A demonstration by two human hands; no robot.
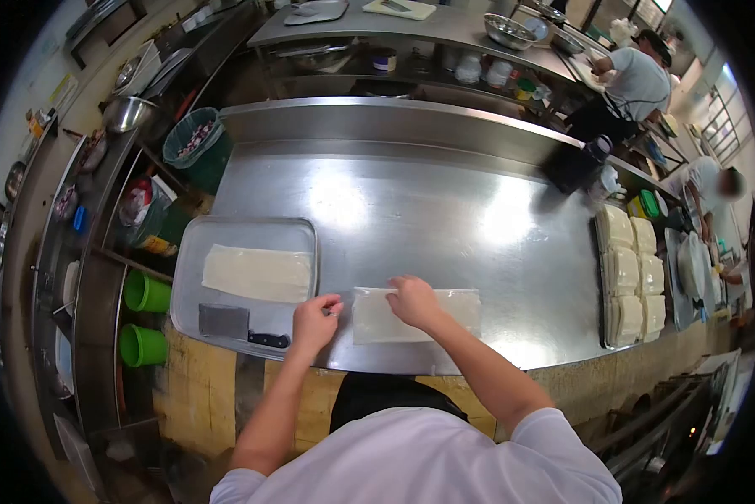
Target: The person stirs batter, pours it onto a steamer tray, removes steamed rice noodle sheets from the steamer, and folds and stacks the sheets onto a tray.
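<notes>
A pale, flat rectangular sheet [373, 323] with a shiny, plastic-like surface lies on the steel table in front of me. My right hand [414, 302] reaches over it, fingers and thumb closed at its far edge. Just left of the sheet, my left hand [316, 324] is held with curled fingers pressed together; whatever they hold, if anything, is too small to make out. Beside that hand is a metal tray [188, 252] holding a similar pale sheet [257, 273]. A broad-bladed cleaver [224, 322] with a black handle rests along the tray's near side.
Stacked pale wrapped packs [621, 273] line the steel table's [411, 202] right end, with a dark bottle [581, 164] behind them. Green cups [147, 291] and a lined bin [194, 147] stand left. A raised ledge [377, 122] bounds the back. Two people work at right.
</notes>
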